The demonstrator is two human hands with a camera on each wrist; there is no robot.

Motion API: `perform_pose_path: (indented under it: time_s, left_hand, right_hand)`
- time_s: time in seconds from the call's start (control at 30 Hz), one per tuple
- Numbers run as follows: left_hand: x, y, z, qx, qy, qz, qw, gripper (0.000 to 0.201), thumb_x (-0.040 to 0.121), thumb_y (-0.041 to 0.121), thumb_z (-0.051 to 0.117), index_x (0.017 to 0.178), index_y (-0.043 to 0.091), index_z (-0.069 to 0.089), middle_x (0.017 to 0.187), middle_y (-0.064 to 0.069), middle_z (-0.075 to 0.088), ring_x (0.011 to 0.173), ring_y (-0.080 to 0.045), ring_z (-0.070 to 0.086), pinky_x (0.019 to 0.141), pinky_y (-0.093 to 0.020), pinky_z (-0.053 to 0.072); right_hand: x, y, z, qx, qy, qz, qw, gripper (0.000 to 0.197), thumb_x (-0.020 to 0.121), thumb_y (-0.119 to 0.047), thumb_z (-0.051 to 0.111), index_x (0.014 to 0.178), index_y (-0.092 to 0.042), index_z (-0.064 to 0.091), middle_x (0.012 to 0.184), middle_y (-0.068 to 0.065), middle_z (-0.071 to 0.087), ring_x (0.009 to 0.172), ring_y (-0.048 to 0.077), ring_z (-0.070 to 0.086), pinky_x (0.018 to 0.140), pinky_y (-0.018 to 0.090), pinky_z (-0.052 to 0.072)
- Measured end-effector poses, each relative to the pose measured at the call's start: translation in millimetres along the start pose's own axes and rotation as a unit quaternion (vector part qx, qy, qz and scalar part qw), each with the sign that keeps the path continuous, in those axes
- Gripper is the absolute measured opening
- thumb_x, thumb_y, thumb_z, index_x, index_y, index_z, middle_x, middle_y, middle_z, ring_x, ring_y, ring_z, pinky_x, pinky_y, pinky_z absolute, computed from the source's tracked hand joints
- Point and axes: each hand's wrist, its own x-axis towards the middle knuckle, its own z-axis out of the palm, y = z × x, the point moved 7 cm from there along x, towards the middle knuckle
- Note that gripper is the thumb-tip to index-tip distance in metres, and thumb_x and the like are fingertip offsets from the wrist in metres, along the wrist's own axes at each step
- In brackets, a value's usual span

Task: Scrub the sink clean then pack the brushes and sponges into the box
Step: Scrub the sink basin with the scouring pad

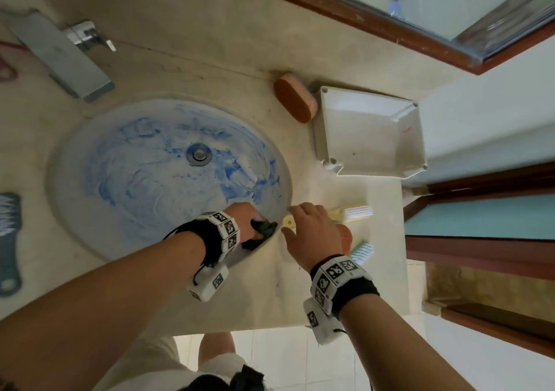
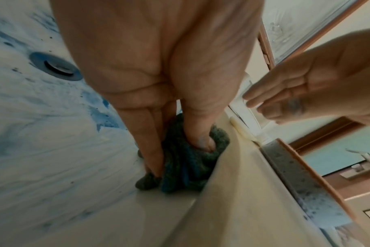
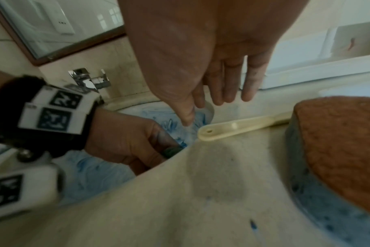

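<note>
The oval sink is smeared with blue and white foam around its drain. My left hand grips a dark green scouring pad and presses it against the sink's near right wall. My right hand hovers open over the counter, fingers spread above the cream brush, whose handle lies at the sink's edge. An orange-topped sponge sits under my right wrist. The empty white box stands at the back right.
Another orange sponge lies left of the box. A teal-bristled brush lies by the counter's right edge. A chrome tap overhangs the sink at far left, with a dark brush on the left counter. A framed mirror lines the wall.
</note>
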Motion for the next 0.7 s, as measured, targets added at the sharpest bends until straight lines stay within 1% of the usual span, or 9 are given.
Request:
perform_pose_path:
  time_s: [0.07,0.13,0.23,0.3,0.4,0.47,0.53,0.63,0.7]
  left_hand:
    - [2.2,1.8,-2.1,-0.007,0.001,0.0,1.0,0.037,0.082,0.031,0.075,0.118,0.029,0.07,0.114,0.002,0.07,0.106,-0.016,0.064,0.09,-0.019,0.046]
    - [5.0,1.1,-3.5,-0.017,0.003,-0.004,1.0,0.037,0.082,0.029,0.075,0.118,0.029,0.07,0.115,0.002,0.07,0.105,-0.016,0.064,0.095,-0.023,0.048]
    - [7.2,-2.6,-4.0,-0.045,0.021,-0.014,0.999,0.042,0.081,0.025,0.077,0.122,0.025,0.069,0.121,0.002,0.068,0.111,-0.015,0.063,0.1,-0.023,0.046]
    - [8.5,-2.7,-3.2,-0.059,0.028,-0.014,0.998,0.044,0.081,0.025,0.077,0.124,0.023,0.067,0.125,0.001,0.066,0.114,-0.016,0.061,0.101,-0.022,0.044]
    - [10.6,1.8,-2.9,-0.087,0.026,-0.006,0.996,0.048,0.082,0.022,0.077,0.128,0.019,0.064,0.129,-0.001,0.064,0.118,-0.016,0.059,0.103,-0.021,0.041]
    - [13.7,4.9,-2.2,-0.104,0.022,-0.001,0.994,0.049,0.082,0.019,0.076,0.129,0.019,0.063,0.129,-0.002,0.063,0.118,-0.016,0.059,0.103,-0.023,0.042]
    - [17.2,8.6,-2.2,-0.118,0.025,0.008,0.993,0.048,0.082,0.016,0.076,0.128,0.021,0.064,0.127,-0.001,0.065,0.116,-0.015,0.06,0.1,-0.019,0.041]
    - [22.7,12.8,-4.9,-0.126,0.037,0.017,0.991,0.048,0.082,0.018,0.076,0.128,0.025,0.064,0.125,0.001,0.066,0.115,-0.015,0.06,0.097,-0.016,0.04]
    - [28.0,15.5,-10.6,-0.137,0.05,0.016,0.989,0.048,0.082,0.019,0.076,0.128,0.026,0.064,0.124,0.002,0.067,0.115,-0.015,0.061,0.096,-0.015,0.039]
  right_hand:
    - [6.1,-1.8,18.0,0.006,-0.029,-0.027,0.999,0.042,0.093,-0.038,0.053,0.132,-0.024,0.051,0.131,-0.002,0.053,0.121,0.021,0.045,0.094,0.036,0.044]
    - [5.9,-0.6,30.8,-0.006,-0.031,-0.044,0.999,0.039,0.092,-0.036,0.055,0.129,-0.023,0.055,0.128,-0.001,0.056,0.119,0.023,0.048,0.093,0.038,0.046]
    - [-3.6,1.4,31.7,-0.026,0.007,-0.048,0.999,0.031,0.079,-0.033,0.069,0.108,-0.022,0.07,0.105,-0.002,0.067,0.098,0.024,0.062,0.077,0.037,0.052]
    - [-11.3,4.3,34.0,-0.052,0.019,-0.041,0.998,0.03,0.068,-0.035,0.078,0.097,-0.025,0.073,0.091,-0.005,0.068,0.085,0.022,0.065,0.067,0.034,0.053]
    - [-19.3,6.1,36.8,-0.063,0.019,-0.031,0.997,0.032,0.068,-0.038,0.077,0.097,-0.025,0.072,0.086,-0.006,0.067,0.08,0.022,0.065,0.065,0.035,0.052]
    - [-20.0,6.3,34.6,-0.052,0.0,-0.014,0.999,0.034,0.08,-0.04,0.066,0.111,-0.025,0.067,0.097,-0.004,0.067,0.091,0.024,0.063,0.076,0.038,0.049]
    - [-15.0,7.5,32.5,-0.042,-0.027,-0.007,0.999,0.043,0.088,-0.043,0.056,0.128,-0.025,0.056,0.116,-0.003,0.061,0.109,0.024,0.056,0.089,0.039,0.044]
    - [5.0,13.3,19.1,-0.002,-0.032,0.02,0.999,0.072,0.084,-0.053,0.061,0.145,-0.024,0.034,0.145,0.001,0.041,0.13,0.025,0.04,0.104,0.039,0.039]
    - [25.1,18.6,15.2,0.009,-0.064,0.046,0.997,0.103,0.073,-0.058,0.072,0.153,-0.026,0.014,0.159,0.003,0.016,0.143,0.027,0.021,0.113,0.041,0.032]
